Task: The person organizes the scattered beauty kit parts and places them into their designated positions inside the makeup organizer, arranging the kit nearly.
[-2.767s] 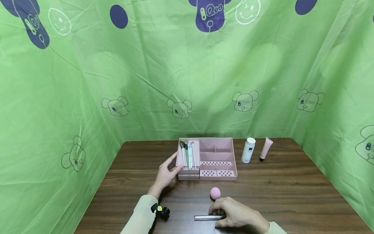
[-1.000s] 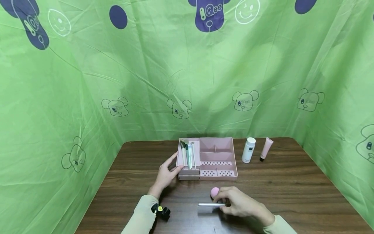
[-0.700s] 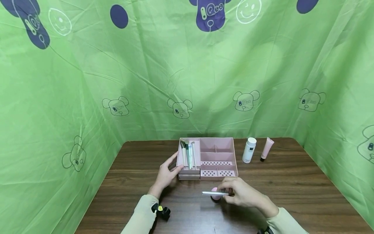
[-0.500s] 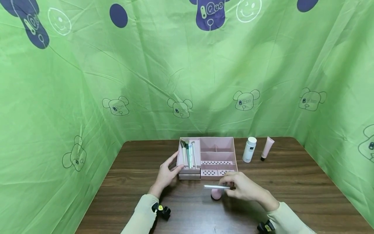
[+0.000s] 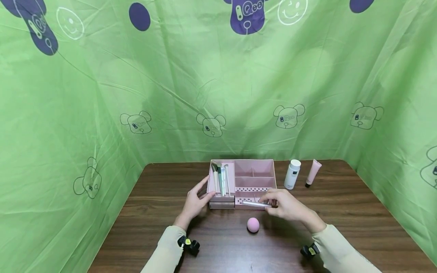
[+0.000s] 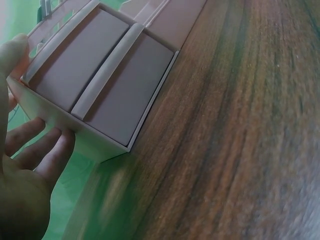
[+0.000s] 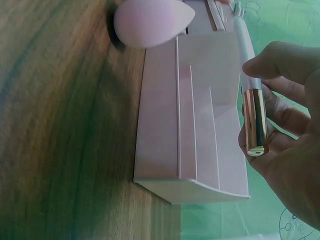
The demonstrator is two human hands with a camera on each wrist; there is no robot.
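Observation:
My left hand (image 5: 194, 204) holds the left front corner of a pink desktop organizer (image 5: 254, 172). In the left wrist view, its thumb lies at the organizer's upper edge and its fingers (image 6: 55, 150) touch the side wall. My right hand (image 5: 286, 204) pinches a slim silver tube (image 5: 256, 204) with a shiny rose-gold end. The tube lies nearly level over the organizer's front right compartments, overlapping them in the head view. In the right wrist view, the thumb presses on the pale barrel and the rose-gold end (image 7: 256, 122) points toward the palm.
Several makeup brushes (image 5: 222, 180) lie in the organizer's upper left tray, above two small drawers (image 6: 120, 75). A pink makeup sponge (image 5: 253, 225) rests on the wooden table (image 5: 146, 212) in front. To the right stand a white bottle (image 5: 292, 175) and a pink squeeze tube (image 5: 313, 173).
My right hand has lifted the slim tube from the table and carried it forward, past the sponge, to the organizer's front. My left hand has stayed in place.

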